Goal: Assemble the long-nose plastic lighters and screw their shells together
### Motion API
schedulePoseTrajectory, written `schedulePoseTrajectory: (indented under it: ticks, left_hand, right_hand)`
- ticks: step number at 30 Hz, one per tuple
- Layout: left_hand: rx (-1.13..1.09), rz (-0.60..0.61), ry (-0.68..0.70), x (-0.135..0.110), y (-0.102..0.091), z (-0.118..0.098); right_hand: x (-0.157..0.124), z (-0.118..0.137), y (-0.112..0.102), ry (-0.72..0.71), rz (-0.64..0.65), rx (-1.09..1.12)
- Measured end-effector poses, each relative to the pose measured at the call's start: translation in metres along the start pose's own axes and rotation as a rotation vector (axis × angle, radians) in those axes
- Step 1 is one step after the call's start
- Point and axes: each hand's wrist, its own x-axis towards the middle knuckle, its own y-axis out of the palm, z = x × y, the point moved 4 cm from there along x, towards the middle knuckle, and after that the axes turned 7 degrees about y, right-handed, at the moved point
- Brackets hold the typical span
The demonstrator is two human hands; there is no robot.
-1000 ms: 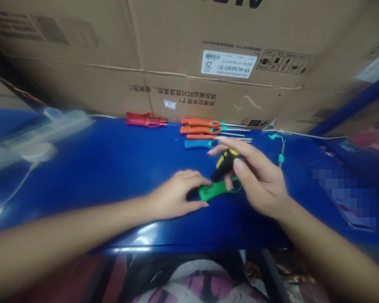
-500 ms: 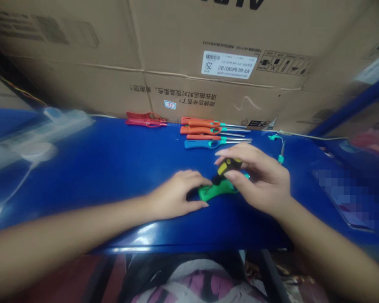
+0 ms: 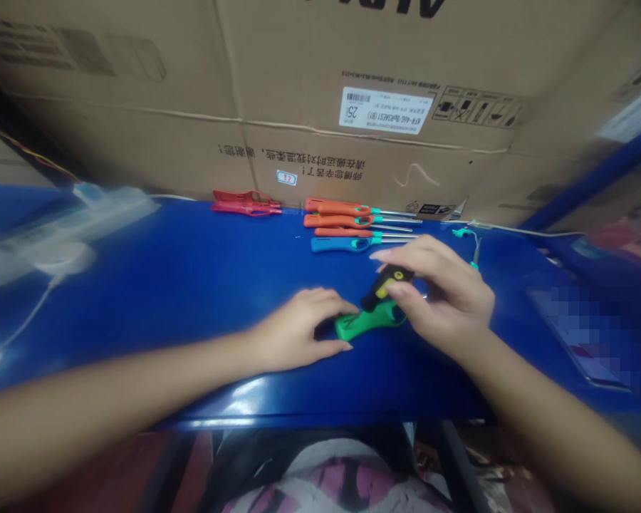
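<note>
A green long-nosed lighter [image 3: 364, 322] lies flat on the blue tabletop. My left hand [image 3: 293, 329] grips the butt of its handle between thumb and fingers. Above the lighter, my right hand [image 3: 443, 296] is closed around a short black-and-yellow screwdriver [image 3: 383, 287]. The screwdriver tilts, with its lower end against or just over the lighter's handle; its tip is hidden. My right fingers cover most of the lighter's nozzle. Behind my hands lie orange lighters [image 3: 336, 207] and a blue lighter [image 3: 339, 244], metal nozzles pointing right.
Red lighter casings [image 3: 246, 203] lie at the back, against a large cardboard box [image 3: 299, 85]. A white power strip [image 3: 112, 210] with a plugged-in cord sits at the left. On the right are a phone-like flat object [image 3: 577, 342] and a small turquoise-ended part with a wire [image 3: 475, 249].
The screwdriver has turned in my right fingers, so its yellow patch now faces lower. My right hand has shifted slightly, while my left hand and the green lighter stay put.
</note>
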Motion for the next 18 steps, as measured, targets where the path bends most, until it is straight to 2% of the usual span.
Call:
schedulePoseTrajectory:
  ticks: [2,3,5,7,9,13,18]
  left_hand:
    - [0.000,-0.008,0.007,0.000,0.000,0.000]
    - [0.002,-0.010,0.009,0.000,0.000,0.000]
    - [0.009,-0.008,0.003,-0.001,0.000,0.001]
    - [0.017,-0.004,-0.004,-0.001,0.000,0.001]
    - [0.026,-0.003,-0.005,-0.001,0.000,0.000]
    - [0.038,-0.012,0.003,0.000,-0.001,-0.002]
    - [0.021,0.005,-0.009,0.000,0.000,-0.001]
  right_hand:
    - [-0.001,0.004,0.002,-0.051,0.029,-0.015]
    - [-0.002,0.005,0.004,-0.023,0.073,0.011]
    - [-0.005,0.003,0.010,0.101,0.162,0.106]
    - [-0.007,0.000,0.014,0.206,0.189,0.190]
    - [-0.006,-0.002,0.013,0.184,0.144,0.191]
    - [-0.004,0.000,0.006,0.009,0.054,0.028]
    - [-0.004,0.001,0.006,0.158,0.196,0.208]
